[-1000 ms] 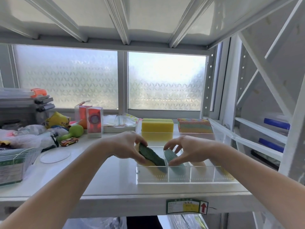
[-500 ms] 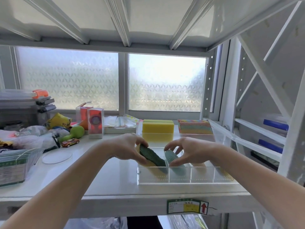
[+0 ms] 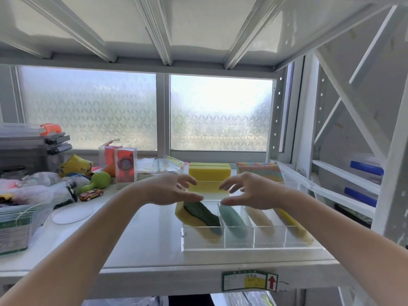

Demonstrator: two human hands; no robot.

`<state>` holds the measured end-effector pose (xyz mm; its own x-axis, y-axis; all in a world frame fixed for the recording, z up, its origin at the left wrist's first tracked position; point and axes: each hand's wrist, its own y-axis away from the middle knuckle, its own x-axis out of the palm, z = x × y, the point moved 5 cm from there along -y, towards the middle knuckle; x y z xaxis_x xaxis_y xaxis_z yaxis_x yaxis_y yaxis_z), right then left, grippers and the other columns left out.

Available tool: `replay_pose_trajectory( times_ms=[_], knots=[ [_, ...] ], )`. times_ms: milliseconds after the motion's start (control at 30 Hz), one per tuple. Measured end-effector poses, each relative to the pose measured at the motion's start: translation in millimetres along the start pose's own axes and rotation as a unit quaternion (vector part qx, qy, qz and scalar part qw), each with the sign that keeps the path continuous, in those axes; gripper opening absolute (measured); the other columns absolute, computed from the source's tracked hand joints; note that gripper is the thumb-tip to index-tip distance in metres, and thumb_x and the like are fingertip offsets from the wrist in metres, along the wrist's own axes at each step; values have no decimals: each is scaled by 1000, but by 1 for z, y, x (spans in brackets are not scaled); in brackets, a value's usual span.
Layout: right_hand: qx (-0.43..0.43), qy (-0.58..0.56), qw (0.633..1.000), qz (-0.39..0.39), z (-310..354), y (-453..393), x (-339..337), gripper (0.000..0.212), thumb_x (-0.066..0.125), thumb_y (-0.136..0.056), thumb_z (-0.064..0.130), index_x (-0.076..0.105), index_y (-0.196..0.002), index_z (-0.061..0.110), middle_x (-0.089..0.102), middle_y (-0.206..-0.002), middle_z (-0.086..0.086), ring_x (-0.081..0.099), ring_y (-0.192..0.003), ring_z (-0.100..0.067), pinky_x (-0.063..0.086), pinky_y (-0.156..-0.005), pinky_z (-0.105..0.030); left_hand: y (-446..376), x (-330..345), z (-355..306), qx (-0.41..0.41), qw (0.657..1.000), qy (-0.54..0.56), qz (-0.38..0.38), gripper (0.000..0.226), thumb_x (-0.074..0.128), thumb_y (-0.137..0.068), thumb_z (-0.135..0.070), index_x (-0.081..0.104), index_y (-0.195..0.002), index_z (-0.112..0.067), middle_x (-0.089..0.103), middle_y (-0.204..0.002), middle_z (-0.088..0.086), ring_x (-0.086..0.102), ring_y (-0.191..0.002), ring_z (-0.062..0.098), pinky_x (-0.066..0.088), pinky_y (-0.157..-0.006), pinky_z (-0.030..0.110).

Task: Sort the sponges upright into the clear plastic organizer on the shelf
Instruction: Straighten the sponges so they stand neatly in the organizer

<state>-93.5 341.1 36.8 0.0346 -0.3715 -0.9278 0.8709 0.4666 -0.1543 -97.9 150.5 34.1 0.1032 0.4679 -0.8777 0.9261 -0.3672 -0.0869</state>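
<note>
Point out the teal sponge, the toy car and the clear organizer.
teal sponge (image 3: 231,219), head view, its top edge.
toy car (image 3: 91,194), head view, its roof.
clear organizer (image 3: 269,240), head view, its front wall.

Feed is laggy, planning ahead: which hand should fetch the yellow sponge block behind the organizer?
Probably left. The left hand is open, holds nothing, and hovers just in front of the yellow sponge block. The right hand, also open, sits further right, nearer the striped pad.

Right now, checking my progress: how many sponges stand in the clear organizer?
4, one per compartment: yellow-and-dark-green sponge far left, teal sponge next, pale sponge third, yellow sponge far right. More lie behind the clear organizer.
</note>
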Motion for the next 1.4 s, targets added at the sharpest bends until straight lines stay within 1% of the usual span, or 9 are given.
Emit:
replay_pose_trajectory(
  times_ms=[133, 233, 367, 500, 600, 933, 1200, 1333, 1400],
  knots=[
    [3, 1, 991, -134, -2, -18, -23, 40, 67, -85, 34, 62, -118, 12, 65, -116, -5, 64, -98, -18, 53, -91, -38, -12, -21, -3, 14, 989, 29, -141, 33, 61, -86, -39, 63, -112, -19, 63, -113, -3, 62, -97, 15, 50, -86, 30],
    [43, 22, 985, -164, -10, -32, -32, 49, 66, -85, 31, 53, -126, 7, 60, -121, -11, 60, -107, -25, 50, -94, -39, -25, -29, 4, -14, 982, 31, -185, 35, 58, -89, -33, 55, -119, -15, 59, -107, 1, 56, -94, 16, 43, -77, 27],
    [108, 28, 985, -129, -25, -51, -32, 70, 66, -86, 32, 33, -143, 7, 48, -139, -15, 49, -125, -29, 42, -104, -38, -45, -26, 18, -47, 985, 43, -160, 49, 59, -88, -29, 46, -132, -14, 58, -124, 8, 52, -100, 18, 41, -84, 27],
    [123, 14, 989, -79, -33, -65, -27, 77, 65, -87, 27, 24, -150, 11, 37, -150, -11, 40, -135, -27, 34, -108, -34, -60, -19, 24, -51, 990, 67, -114, 55, 60, -89, -25, 41, -138, -12, 52, -134, 11, 53, -110, 20, 42, -90, 28],
    [118, 10, 991, -55, -36, -73, -21, 76, 66, -86, 25, 25, -150, 15, 37, -151, -9, 40, -135, -26, 35, -109, -34, -68, -14, 27, -39, 992, 79, -93, 56, 60, -89, -21, 40, -140, -12, 50, -138, 10, 52, -118, 22, 44, -98, 32],
    [100, 39, 992, -70, -39, -84, -17, 61, 63, -85, 18, 40, -141, 15, 47, -142, -12, 51, -122, -25, 43, -97, -32, -79, -15, 28, -30, 991, 75, -107, 56, 65, -85, -21, 45, -136, -10, 54, -133, 7, 49, -107, 14, 41, -91, 26],
    [101, -12, 989, -110, -55, -62, -68, 67, 71, -81, 20, 41, -141, 17, 46, -144, -8, 49, -127, -26, 41, -106, -39, -71, -32, 2, -12, 992, 33, -124, 79, 69, -80, -35, 31, -144, -10, 45, -144, 7, 45, -129, 22, 38, -101, 30],
    [161, 51, 984, -53, -82, -45, -71, 71, 70, -82, 17, 37, -144, 19, 37, -151, -7, 37, -137, -27, 32, -110, -36, -71, -33, -18, 8, 992, 28, -122, 77, 69, -80, -34, 32, -144, -13, 44, -144, 5, 42, -131, 22, 36, -103, 32],
    [180, 58, 982, -22, -88, -41, -65, 71, 68, -83, 17, 35, -145, 23, 37, -150, -7, 40, -133, -25, 36, -103, -30, -73, -30, -21, 10, 993, 22, -118, 76, 69, -80, -34, 32, -144, -15, 44, -145, 5, 43, -131, 22, 36, -105, 33]
  ],
)
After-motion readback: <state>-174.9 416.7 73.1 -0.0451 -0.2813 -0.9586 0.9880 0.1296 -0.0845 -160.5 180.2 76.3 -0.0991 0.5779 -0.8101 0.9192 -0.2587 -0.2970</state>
